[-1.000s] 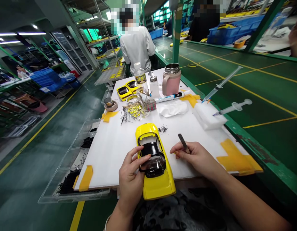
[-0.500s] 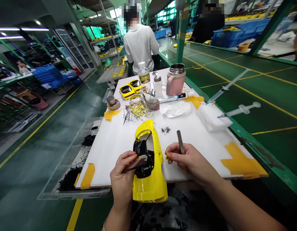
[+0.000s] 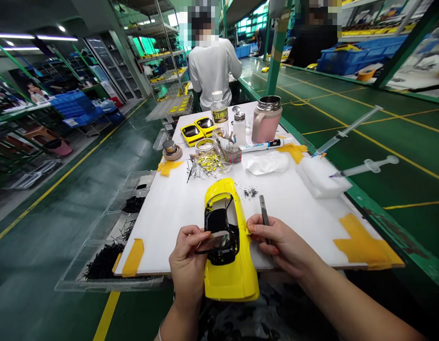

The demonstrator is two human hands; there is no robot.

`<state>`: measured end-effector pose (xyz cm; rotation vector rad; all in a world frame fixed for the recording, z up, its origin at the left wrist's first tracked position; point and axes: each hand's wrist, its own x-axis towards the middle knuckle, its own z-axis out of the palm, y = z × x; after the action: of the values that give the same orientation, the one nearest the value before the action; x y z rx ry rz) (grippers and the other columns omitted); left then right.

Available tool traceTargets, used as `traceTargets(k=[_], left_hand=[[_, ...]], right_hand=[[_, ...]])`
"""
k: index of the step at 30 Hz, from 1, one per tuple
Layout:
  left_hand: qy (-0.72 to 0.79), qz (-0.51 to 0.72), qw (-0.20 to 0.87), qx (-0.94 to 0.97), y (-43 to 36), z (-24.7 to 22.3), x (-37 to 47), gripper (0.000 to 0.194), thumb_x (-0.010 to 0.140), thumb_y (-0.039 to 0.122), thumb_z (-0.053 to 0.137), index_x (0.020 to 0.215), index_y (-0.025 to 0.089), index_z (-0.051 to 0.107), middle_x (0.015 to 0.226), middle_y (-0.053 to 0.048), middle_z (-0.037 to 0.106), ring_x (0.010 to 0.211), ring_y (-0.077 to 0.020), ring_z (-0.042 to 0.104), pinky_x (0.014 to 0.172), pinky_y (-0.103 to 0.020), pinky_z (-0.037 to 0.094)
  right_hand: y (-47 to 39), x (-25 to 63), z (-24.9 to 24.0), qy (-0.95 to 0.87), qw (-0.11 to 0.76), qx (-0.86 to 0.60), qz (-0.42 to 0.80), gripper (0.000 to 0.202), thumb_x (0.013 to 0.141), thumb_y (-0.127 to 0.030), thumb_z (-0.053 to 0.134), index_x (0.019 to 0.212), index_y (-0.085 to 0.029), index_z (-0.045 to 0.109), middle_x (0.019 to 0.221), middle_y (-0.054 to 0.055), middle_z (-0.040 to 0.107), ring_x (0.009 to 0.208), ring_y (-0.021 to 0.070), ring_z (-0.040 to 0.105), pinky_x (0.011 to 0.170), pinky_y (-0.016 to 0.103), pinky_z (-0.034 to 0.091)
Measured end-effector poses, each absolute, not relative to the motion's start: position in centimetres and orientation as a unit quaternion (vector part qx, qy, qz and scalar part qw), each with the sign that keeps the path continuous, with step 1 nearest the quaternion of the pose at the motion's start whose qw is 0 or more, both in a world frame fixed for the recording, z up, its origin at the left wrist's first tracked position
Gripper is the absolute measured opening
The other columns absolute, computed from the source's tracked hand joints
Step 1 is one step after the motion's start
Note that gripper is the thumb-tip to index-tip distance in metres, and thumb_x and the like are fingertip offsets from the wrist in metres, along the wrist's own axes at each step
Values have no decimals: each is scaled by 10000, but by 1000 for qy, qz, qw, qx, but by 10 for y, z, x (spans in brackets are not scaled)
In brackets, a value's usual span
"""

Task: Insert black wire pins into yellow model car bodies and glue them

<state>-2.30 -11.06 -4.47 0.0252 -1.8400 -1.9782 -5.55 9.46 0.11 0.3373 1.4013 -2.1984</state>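
A yellow model car body [image 3: 230, 279] with a black interior is tilted over the table's near edge. My left hand [image 3: 189, 258] is closed on its left side, with thumb and fingertips beside the clear windshield [image 3: 218, 240]. My right hand [image 3: 281, 241] is closed, holding metal tweezers [image 3: 264, 210] upright between its fingers. Its thumb and index finger pinch a small yellow part [image 3: 248, 228] against the right side of the car body; the fingertips partly hide it. Tiny black bits [image 3: 250, 192] lie on the white tabletop beyond.
Behind lie a bag of small yellow parts [image 3: 210, 162], a marker [image 3: 264, 144], crumpled tissue [image 3: 267, 163], a pink flask [image 3: 267, 121] and two yellow car bodies [image 3: 192, 135]. Two syringes stick into white foam [image 3: 320, 177] at right. A clear tray of black parts [image 3: 102, 260] stands left.
My right hand has brought the small yellow part left against the side of the car body. In view, the car body and my left hand have shifted slightly right along with the table.
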Motion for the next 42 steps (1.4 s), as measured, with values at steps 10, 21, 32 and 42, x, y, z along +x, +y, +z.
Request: traceTargets(k=[10,21,32,42], left_hand=[[-630,-749,202,25,-114,-46,-23,95,767,239,887,831,262,820,900,4,604,841,-93,661,748,-154,565],[-614,-760,211,2,-114,-47,-25,105,760,177,874,801,229,793,858,12,596,804,-82,660,728,-139,561],[-631,-750,198,4,-119,-56,-25,103,785,229,871,848,235,790,917,7,591,862,-85,629,769,-138,540],[-644,-738,200,-11,-118,-58,-24,102,789,263,873,844,238,792,852,15,593,802,-82,621,719,-141,528]], right_hand=[[90,-59,2,516,265,71,-812,483,663,-298,937,976,-188,586,839,-33,578,615,40,436,405,122,160],[86,-65,-4,498,308,21,-811,559,660,-345,941,1037,-157,573,685,-82,503,433,-13,273,335,110,159],[86,-61,-4,474,335,39,-813,566,655,-465,951,872,-168,522,598,-106,443,420,-14,199,329,104,122],[80,-52,-12,488,285,33,-824,587,626,-467,969,873,-162,532,589,-109,420,445,-11,185,351,113,139]])
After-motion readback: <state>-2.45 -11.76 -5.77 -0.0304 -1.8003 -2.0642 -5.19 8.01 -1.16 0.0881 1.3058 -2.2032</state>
